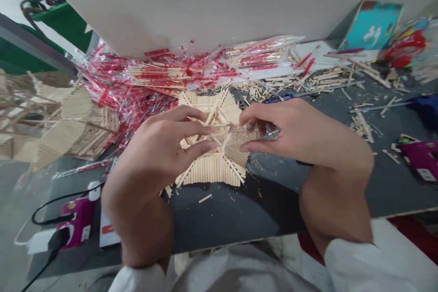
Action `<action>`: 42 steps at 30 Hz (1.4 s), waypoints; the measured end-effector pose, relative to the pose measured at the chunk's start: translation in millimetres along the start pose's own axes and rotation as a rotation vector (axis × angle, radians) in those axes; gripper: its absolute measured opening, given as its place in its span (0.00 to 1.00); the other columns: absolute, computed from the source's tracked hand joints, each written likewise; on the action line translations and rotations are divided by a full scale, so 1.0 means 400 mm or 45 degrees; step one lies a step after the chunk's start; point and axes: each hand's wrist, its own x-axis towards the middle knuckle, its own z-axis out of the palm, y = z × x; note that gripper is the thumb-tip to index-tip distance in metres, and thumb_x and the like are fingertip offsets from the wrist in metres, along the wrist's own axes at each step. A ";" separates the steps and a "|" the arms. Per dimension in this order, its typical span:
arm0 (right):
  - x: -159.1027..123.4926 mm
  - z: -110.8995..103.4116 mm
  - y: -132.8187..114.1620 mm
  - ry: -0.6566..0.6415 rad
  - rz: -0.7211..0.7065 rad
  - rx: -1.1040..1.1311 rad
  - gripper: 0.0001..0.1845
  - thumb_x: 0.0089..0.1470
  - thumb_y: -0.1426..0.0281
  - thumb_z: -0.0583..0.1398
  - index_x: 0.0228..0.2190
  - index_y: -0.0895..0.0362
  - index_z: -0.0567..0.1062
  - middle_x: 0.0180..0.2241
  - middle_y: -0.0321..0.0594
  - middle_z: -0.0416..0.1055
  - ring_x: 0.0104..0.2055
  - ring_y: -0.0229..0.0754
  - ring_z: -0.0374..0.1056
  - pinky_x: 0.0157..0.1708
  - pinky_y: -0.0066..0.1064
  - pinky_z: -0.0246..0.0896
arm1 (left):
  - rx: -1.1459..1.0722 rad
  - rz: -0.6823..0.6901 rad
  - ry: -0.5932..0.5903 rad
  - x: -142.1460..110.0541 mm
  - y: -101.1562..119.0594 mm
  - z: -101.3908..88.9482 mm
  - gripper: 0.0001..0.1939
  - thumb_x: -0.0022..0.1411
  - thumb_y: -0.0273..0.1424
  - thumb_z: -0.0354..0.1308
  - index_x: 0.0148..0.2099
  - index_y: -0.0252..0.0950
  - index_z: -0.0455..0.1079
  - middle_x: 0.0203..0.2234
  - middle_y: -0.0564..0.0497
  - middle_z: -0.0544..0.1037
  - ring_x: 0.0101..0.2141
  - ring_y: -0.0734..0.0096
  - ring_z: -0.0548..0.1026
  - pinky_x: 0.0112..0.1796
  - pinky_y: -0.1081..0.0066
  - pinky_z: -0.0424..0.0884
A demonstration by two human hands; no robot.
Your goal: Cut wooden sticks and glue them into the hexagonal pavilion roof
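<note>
A star-like model of pale wooden sticks (212,171) lies on the dark table, its ribbed panels spreading around a raised middle. My left hand (164,139) reaches over its left side, thumb and fingers closing toward a thin wooden stick (221,126) above the middle. From the right comes my right hand (284,130), its curled fingers and thumb at the model's right panel (237,146). Something see-through and blurred lies between its fingertips, and I cannot make out what it is. Both hands hide parts of the model's sides.
Clear wrappers with red-marked stick bundles (164,70) line the back wall. Loose sticks (308,80) scatter behind the right hand. Another stick model (68,123) stands at left. Pink power strips (77,221) with cables and a phone (107,232) lie front left. A turquoise box (372,27) stands back right.
</note>
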 end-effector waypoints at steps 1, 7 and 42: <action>0.000 0.000 0.000 0.000 0.000 -0.007 0.18 0.59 0.53 0.68 0.44 0.52 0.77 0.30 0.35 0.77 0.29 0.41 0.71 0.32 0.31 0.57 | 0.002 0.000 0.000 0.000 -0.001 0.000 0.12 0.68 0.43 0.67 0.47 0.44 0.84 0.52 0.49 0.83 0.49 0.61 0.82 0.55 0.62 0.76; -0.003 0.001 0.001 0.010 -0.009 -0.020 0.18 0.60 0.53 0.67 0.44 0.52 0.77 0.30 0.34 0.77 0.29 0.39 0.69 0.32 0.30 0.56 | -0.014 0.055 0.013 -0.001 -0.015 0.006 0.11 0.68 0.43 0.65 0.45 0.44 0.84 0.52 0.48 0.82 0.49 0.61 0.82 0.53 0.63 0.76; -0.004 -0.002 -0.022 0.049 0.036 -0.005 0.16 0.59 0.56 0.68 0.42 0.54 0.80 0.29 0.35 0.75 0.29 0.38 0.69 0.33 0.30 0.57 | 0.061 0.121 0.021 -0.017 -0.001 -0.010 0.08 0.70 0.35 0.64 0.41 0.43 0.84 0.51 0.49 0.84 0.47 0.65 0.82 0.49 0.66 0.75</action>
